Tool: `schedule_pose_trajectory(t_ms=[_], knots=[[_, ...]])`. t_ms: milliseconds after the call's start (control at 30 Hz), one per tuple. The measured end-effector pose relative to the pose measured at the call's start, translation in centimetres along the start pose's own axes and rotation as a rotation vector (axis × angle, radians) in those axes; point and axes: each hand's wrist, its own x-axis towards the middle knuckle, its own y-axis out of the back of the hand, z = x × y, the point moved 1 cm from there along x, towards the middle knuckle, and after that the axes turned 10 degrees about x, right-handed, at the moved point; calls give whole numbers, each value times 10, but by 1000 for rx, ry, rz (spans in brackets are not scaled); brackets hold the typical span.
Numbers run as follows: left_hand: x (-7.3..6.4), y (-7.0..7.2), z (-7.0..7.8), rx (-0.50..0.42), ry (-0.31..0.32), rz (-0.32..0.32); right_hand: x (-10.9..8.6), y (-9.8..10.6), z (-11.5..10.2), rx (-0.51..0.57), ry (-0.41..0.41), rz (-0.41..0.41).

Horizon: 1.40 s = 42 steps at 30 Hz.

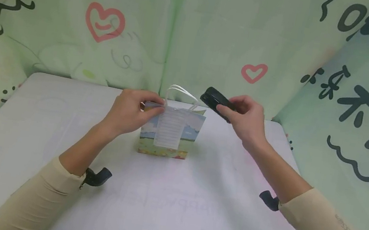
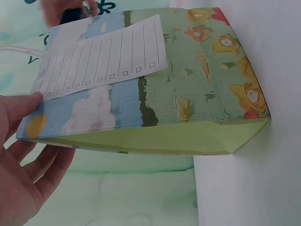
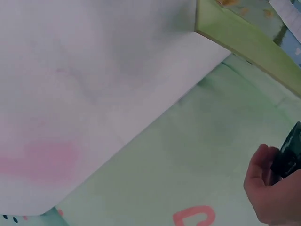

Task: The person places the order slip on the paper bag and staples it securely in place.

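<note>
A small paper gift bag (image 1: 189,133), printed with sky, clouds and flowers, stands upright on the table with its white handles (image 1: 183,89) up. Against its front lies a lined white paper slip (image 2: 106,59) with small checkboxes. My left hand (image 1: 131,111) pinches the bag's upper left edge, thumb in front by the slip's corner and fingers behind. To the right of the bag, slightly above its rim and apart from it, my right hand (image 1: 247,119) grips a black stapler (image 1: 217,101) that points left toward the handles. The right wrist view shows only part of the stapler.
The white table (image 1: 161,209) runs back to a pale green curtain (image 1: 212,34) with hearts and black lettering. A dark wrist mount (image 1: 98,176) sticks out from the left sleeve, and another mount (image 1: 269,200) from the right.
</note>
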Motion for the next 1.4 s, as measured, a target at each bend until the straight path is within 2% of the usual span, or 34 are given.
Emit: schedule_pose_trajectory(t_ms=[167,300,533,667,800,1400], knots=[[0,2,-1,0,1,0,-13,0,24,-168,-107,-44],[0,4,-1,-1,1,5,-18,-4,44,-293,-158,-84],[0,4,-2,-10,-10,13,-29,-20,84,-426,-249,-154],[0,4,-2,-10,-9,7,-34,-27,99,-492,-220,-140],[0,3,-2,-9,-8,8,-34,-32,104,-527,-173,-129],[4,3,-3,-32,9,-27,-34,-37,111,-559,-165,-168]])
